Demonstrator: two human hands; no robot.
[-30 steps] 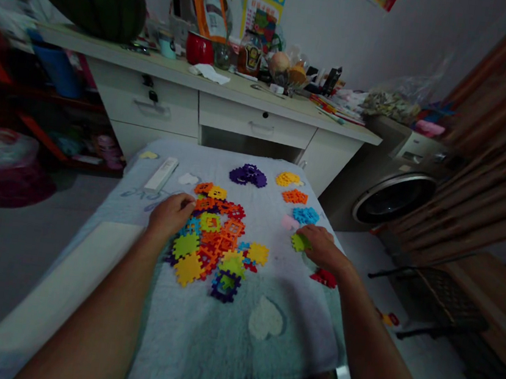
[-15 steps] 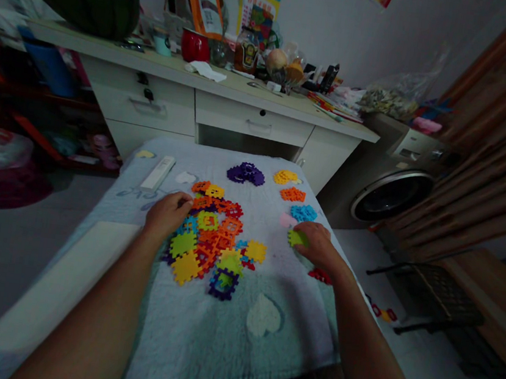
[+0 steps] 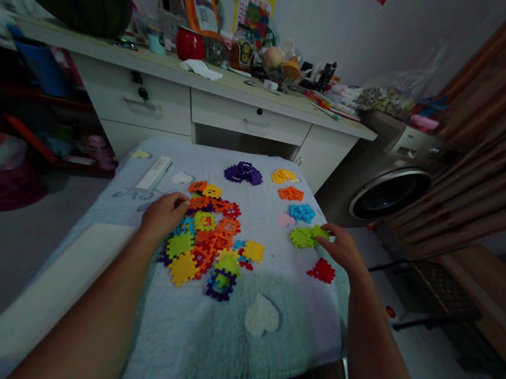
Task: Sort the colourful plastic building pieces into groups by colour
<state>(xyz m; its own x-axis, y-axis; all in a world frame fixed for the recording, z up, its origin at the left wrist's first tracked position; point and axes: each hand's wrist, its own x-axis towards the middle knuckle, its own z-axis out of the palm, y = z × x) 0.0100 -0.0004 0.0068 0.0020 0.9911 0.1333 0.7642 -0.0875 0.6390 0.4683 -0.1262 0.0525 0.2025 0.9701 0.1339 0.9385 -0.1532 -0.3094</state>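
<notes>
A mixed heap of coloured plastic interlocking tiles (image 3: 209, 242) lies in the middle of a towel-covered table (image 3: 197, 342). My left hand (image 3: 163, 215) rests on the heap's left edge, fingers curled onto the tiles. My right hand (image 3: 342, 248) is at the table's right side, its fingertips pinching the right edge of a small pile of green tiles (image 3: 303, 237). Sorted piles lie nearby: red (image 3: 322, 271), blue (image 3: 302, 212), orange (image 3: 292, 193), yellow (image 3: 283, 175), purple (image 3: 243, 173).
A white remote-like bar (image 3: 154, 173) lies at the table's far left. Behind stands a white desk with drawers (image 3: 243, 117), crowded with bottles and cups. A washing machine (image 3: 389, 191) is at the right, a dark chair (image 3: 442, 305) beside it.
My right hand has shifted right, uncovering the green pile and the red pile. The left hand has stayed on the heap.
</notes>
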